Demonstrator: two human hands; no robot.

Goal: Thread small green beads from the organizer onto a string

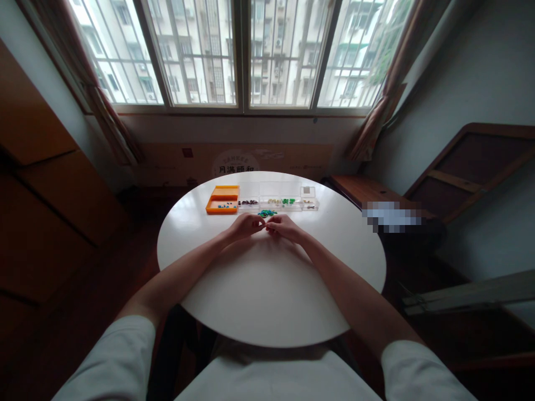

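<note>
Over the white round table, my left hand (246, 224) and my right hand (283, 227) meet with their fingertips pinched together. Whatever sits between the fingertips is too small to make out. Just beyond them lies a small heap of green and blue pieces (267, 213). Behind the left hand stands an orange open box (223, 210) with a few blue pieces in it. To its right, clear plastic boxes (288, 206) with raised lids hold dark pieces (248, 203), pale pieces (274, 201) and green pieces (288, 201).
The white table (267, 289) has a curved edge all round. Past it are a long cardboard panel (175, 159) below the window and a wooden bench (368, 192) at the right. A wooden cabinet (50, 195) stands at the left.
</note>
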